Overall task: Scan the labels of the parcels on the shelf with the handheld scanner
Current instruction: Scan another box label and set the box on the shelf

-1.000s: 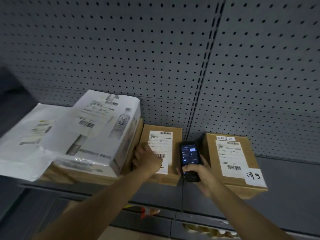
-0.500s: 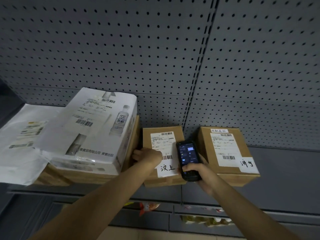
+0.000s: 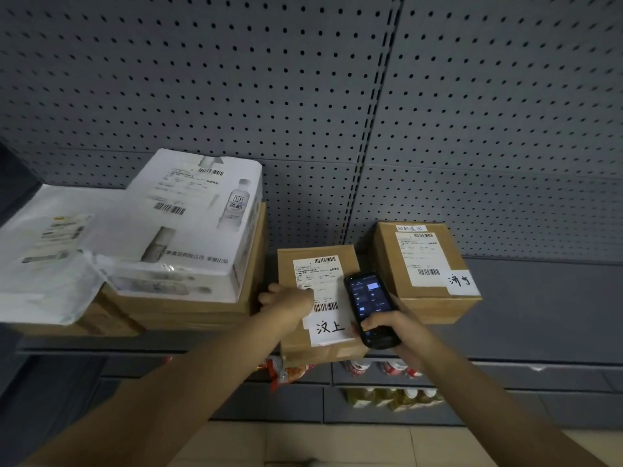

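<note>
**Scanner held over middle parcel on shelf**

Handheld scanner (image 3: 371,310) sits in the right hand (image 3: 392,332), fingers wrapped round its lower body, thumb on the keypad end; lit screen faces up. It hangs just over the right edge of the small cardboard parcel (image 3: 320,305), beside that parcel's shipping label (image 3: 318,284). Barcodes show at the label's top and bottom. A white tag w/ handwritten characters (image 3: 328,328) is stuck at the parcel's near edge, below the label.

Left hand (image 3: 288,303) rests on the parcel's left top edge, fingers curled over it, fingertips touching the label. The parcel juts past the shelf (image 3: 539,315) front edge.

To the right, apart from it, a second cardboard parcel (image 3: 424,267) w/ its own label and a handwritten white tag at its near right corner. To the left, a white printed carton (image 3: 188,227) showing bottle pics lies on top of a wide brown box (image 3: 188,308); a white poly mailer bag (image 3: 47,254) lies further left, overlapping the stack. All boxes closed; contents not visible.

Behind: grey pegboard back panel (image 3: 303,96). Lower shelves below hold snack packets and bottles, partly hidden.
</note>
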The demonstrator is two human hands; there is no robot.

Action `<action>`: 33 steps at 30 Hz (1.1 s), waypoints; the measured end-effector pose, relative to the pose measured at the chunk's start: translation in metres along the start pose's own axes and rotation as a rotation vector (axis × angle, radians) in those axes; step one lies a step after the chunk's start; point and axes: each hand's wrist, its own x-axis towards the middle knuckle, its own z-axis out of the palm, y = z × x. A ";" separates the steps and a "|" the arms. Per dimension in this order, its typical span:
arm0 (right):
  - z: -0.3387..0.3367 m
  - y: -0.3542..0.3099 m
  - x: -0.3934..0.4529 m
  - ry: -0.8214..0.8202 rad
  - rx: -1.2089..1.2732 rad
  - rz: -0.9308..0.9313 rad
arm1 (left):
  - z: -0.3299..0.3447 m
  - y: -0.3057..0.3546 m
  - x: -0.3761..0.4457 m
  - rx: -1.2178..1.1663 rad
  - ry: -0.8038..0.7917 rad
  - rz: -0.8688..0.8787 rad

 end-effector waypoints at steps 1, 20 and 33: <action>0.000 0.003 -0.005 0.000 -0.007 -0.002 | 0.000 -0.005 -0.005 -0.016 -0.009 0.001; -0.006 0.047 -0.036 0.020 -0.008 -0.029 | 0.023 -0.127 -0.010 -0.656 -0.588 0.038; -0.003 0.053 -0.049 0.065 0.062 -0.014 | 0.028 -0.144 0.006 -0.789 -0.839 0.141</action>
